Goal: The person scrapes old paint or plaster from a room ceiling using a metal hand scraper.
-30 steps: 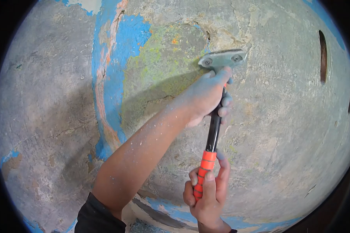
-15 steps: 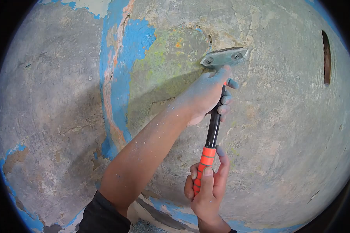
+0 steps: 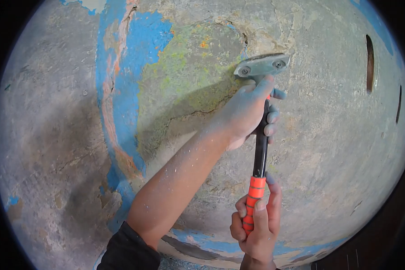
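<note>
A wall scraper [image 3: 262, 66] with a wide grey screwed head, a black shaft and an orange ribbed grip is held upright against a worn wall [image 3: 319, 144]. My left hand [image 3: 247, 108], dusted with blue-grey powder, wraps the shaft just below the head, its thumb pressed up near the head. Lower down, my right hand [image 3: 262, 225] closes round the orange grip, with the index finger reaching up along it. The blade edge lies at or very close to the wall, under a small crack; actual contact is hard to make out.
Blue paint [image 3: 144, 38] remains in a ragged vertical strip on the left, beside a greenish-yellow patch [image 3: 180, 67]. A dark slot [image 3: 370, 63] cuts the wall at upper right. More blue paint runs along the wall's bottom, above a speckled floor [image 3: 175, 263].
Both hands and the scraper have shifted slightly right in view, the grip more than the head, so the shaft stands more upright. The wall's features have slid left. Both holds are unchanged.
</note>
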